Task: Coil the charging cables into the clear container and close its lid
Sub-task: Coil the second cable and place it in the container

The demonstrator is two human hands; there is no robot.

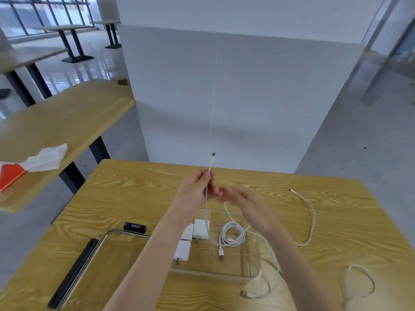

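My left hand [197, 189] pinches a white charging cable [206, 198] just below its plug, which points upward above the table. My right hand [244, 205], blurred, is beside the left with fingers extended; the cable runs down under it past the container's right edge to a plug near the front. The clear container [256, 273] sits under my hands and holds a coiled white cable [232, 236] and three white chargers [201, 228]. Its clear lid [107, 250] with black clips lies to the left.
A second loose white cable [311, 218] lies on the wooden table [125, 198] at the right. Another white looped cable [359, 281] lies at the front right corner. A neighbouring table at the left carries a red tissue pack [13, 173]. A white wall stands behind.
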